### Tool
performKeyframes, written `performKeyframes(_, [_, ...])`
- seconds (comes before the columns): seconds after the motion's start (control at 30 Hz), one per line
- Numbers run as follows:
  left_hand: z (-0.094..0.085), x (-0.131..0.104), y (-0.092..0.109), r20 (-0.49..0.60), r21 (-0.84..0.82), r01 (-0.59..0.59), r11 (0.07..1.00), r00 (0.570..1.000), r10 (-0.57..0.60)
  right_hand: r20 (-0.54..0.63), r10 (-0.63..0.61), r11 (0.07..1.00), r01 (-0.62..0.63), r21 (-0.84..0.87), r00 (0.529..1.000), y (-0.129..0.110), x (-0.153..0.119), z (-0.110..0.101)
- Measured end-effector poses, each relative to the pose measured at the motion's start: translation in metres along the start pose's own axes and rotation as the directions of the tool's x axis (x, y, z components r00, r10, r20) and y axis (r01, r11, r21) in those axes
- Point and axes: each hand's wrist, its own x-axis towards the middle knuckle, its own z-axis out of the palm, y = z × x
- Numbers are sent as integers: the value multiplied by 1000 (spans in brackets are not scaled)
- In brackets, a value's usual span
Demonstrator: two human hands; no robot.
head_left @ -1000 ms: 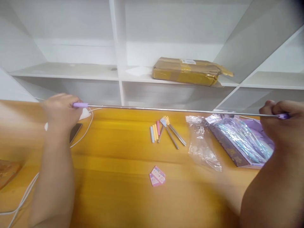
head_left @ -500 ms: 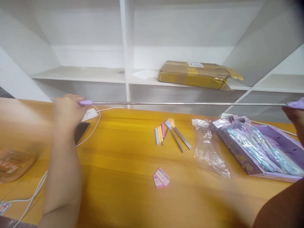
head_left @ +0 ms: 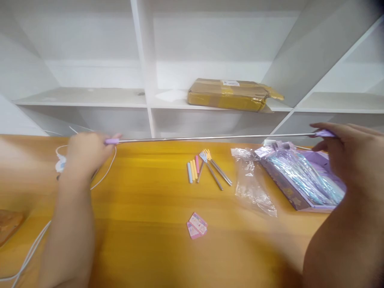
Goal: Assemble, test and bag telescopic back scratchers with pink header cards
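Observation:
A telescopic back scratcher (head_left: 186, 139) is stretched out level above the far part of the table, its thin metal rod drawn long between my two hands. My left hand (head_left: 88, 154) is closed round its purple handle. At the other end, the fingers of my right hand (head_left: 357, 154) pinch the purple head, which they partly cover. Below the rod lie a blue claw head (head_left: 203, 157) and a yellow claw head (head_left: 207, 154) on metal rods. Beside them is a row of coloured handles (head_left: 193, 170), blue, yellow and pink.
A clear plastic bag (head_left: 250, 180) lies right of the loose parts. Farther right, a purple box (head_left: 292, 200) holds wrapped back scratchers (head_left: 303, 176). Small pink cards (head_left: 197, 226) lie nearer me. White cables (head_left: 33, 248) run along the left. A taped carton (head_left: 228, 96) rests on the white shelf (head_left: 105, 98).
My hands are closer together, and the rod spans a shorter stretch. My right hand has come inward with the purple head. The view has shifted somewhat to the right.

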Motion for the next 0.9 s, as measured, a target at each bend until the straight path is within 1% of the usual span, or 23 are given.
performKeyframes(0.07, [0,-3,22,17,11,-61,998,998,61,70,-83,996,80,37,994,-21,-2,-4])
performKeyframes(0.13, [4,-7,43,26,-6,-112,994,993,112,134,-158,987,153,46,978,-45,-5,-3])
performKeyframes(0.17, [7,-9,51,13,-16,-135,991,991,135,164,-198,980,193,45,966,-57,-7,-1])
performKeyframes(0.27, [14,-13,63,-61,-38,-185,982,981,182,235,-314,948,319,15,920,-84,-13,7])
performKeyframes(0.3, [15,-14,64,-74,-46,-191,980,979,188,253,-342,935,354,-3,905,-90,-15,9])
performKeyframes(0.37, [14,-13,61,-62,-53,-169,984,984,166,265,-364,921,388,-43,893,-99,-18,10])
performKeyframes(0.53, [3,-9,44,0,-5,-24,1000,1000,24,217,-398,900,425,-97,891,-113,-24,-3])
performKeyframes(0.6, [-1,-9,38,3,-2,-9,1000,1000,10,200,-399,901,423,-96,895,-116,-26,-10])
performKeyframes(0.67, [-4,-13,35,-31,-21,-56,998,998,55,173,-391,909,409,-82,904,-116,-28,-17])
performKeyframes(0.73, [-8,-20,34,-118,-50,-141,989,984,134,145,-380,918,392,-63,913,-113,-29,-23])
performKeyframes(0.83, [-13,-32,35,-275,-65,-259,964,933,232,109,-358,929,365,-62,928,-106,-28,-28])
performKeyframes(0.9, [-15,-38,36,-324,-52,-319,946,902,286,87,-354,930,360,-74,931,-101,-26,-26])
